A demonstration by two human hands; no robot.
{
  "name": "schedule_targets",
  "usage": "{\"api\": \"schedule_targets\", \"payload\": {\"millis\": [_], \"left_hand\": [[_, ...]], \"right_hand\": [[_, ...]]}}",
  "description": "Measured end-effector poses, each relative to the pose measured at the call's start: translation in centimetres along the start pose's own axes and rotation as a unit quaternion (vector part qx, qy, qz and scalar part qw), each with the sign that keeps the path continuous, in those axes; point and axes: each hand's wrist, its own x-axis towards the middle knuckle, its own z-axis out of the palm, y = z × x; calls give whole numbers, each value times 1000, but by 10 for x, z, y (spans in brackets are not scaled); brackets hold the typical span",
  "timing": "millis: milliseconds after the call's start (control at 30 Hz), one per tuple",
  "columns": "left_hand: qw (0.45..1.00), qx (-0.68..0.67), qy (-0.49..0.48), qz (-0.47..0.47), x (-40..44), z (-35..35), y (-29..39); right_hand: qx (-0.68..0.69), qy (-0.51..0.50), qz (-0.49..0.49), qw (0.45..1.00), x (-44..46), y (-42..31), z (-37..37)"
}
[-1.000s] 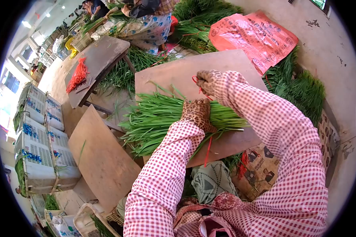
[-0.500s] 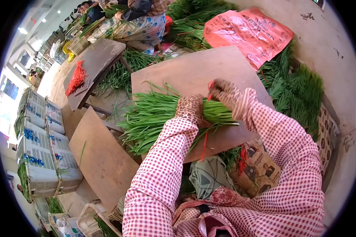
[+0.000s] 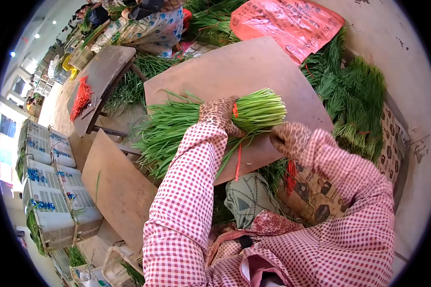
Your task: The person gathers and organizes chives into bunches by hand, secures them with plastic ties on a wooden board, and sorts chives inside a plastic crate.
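One tie (image 3: 235, 110) newly crosses the central bundle (image 3: 263, 109), gathering it; left fingers (image 3: 233, 129) hold it, right fingers (image 3: 278, 131) curl, contents unclear.

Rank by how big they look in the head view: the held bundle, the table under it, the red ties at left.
1. Table
2. Bundle, partly hidden
3. Red ties, though farther away

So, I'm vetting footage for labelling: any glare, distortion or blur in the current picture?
Head view: daylight blows out the far left edge; head view: fisheye distortion bows the brown tabletop, with black corners; head view: the chive-like bundle looks fairly crisp, the gloved right hand perhaps slightly soft.
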Motion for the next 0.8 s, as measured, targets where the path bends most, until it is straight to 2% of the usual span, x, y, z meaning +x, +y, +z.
{"api": "schedule_targets", "payload": {"millis": [67, 233, 633, 800], "left_hand": [[1000, 0, 6, 8, 1, 2, -1], [1000, 9, 13, 5, -1, 2, 2], [999, 7, 32, 28, -2, 2, 1], [997, 17, 74, 34, -2, 11, -5]], "right_hand": [[30, 42, 44, 998, -1, 23, 43], [169, 176, 65, 968, 19, 34, 58], [219, 147, 100, 959, 50, 50, 29], [218, 145, 115, 958, 45, 54, 34]]}}
